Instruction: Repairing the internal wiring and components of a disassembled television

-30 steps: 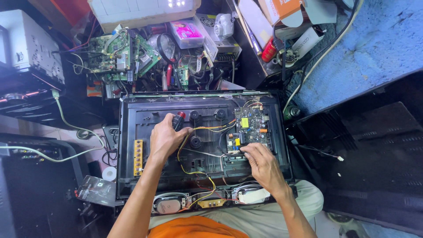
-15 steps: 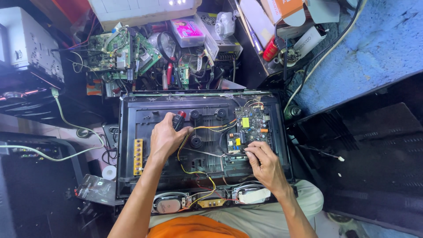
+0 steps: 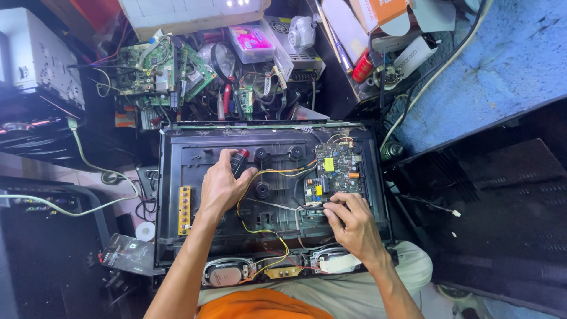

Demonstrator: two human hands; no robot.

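A big black open case point(image 3: 177, 195) lies flat on the person's lap, and it fills the middle of the view. It is the back of a flat screen set with the cover off. To the right of it is a blue wall point(image 3: 502, 65). At the top, behind the case, sits a messy pile with green boards point(image 3: 156, 68) and a small pink box point(image 3: 252, 42). A white box point(image 3: 35, 56) stands at the far left.

Inside the case, on the right side, is a dark circuit board point(image 3: 333, 171) with a yellow part on it. Yellow wires point(image 3: 260, 224) run from the middle down to the bottom edge. Two oval speakers point(image 3: 226, 274) sit at that bottom edge. A thin yellow strip point(image 3: 185, 210) is on the left side.

The left hand point(image 3: 221, 189) is closed around a small black tool with a red top point(image 3: 239, 160), and it holds it near the middle of the case. The right hand point(image 3: 351, 227) rests just below the circuit board. Its fingers point(image 3: 336, 207) are bent and touch the bottom edge of the board. I cannot tell if they pinch anything.
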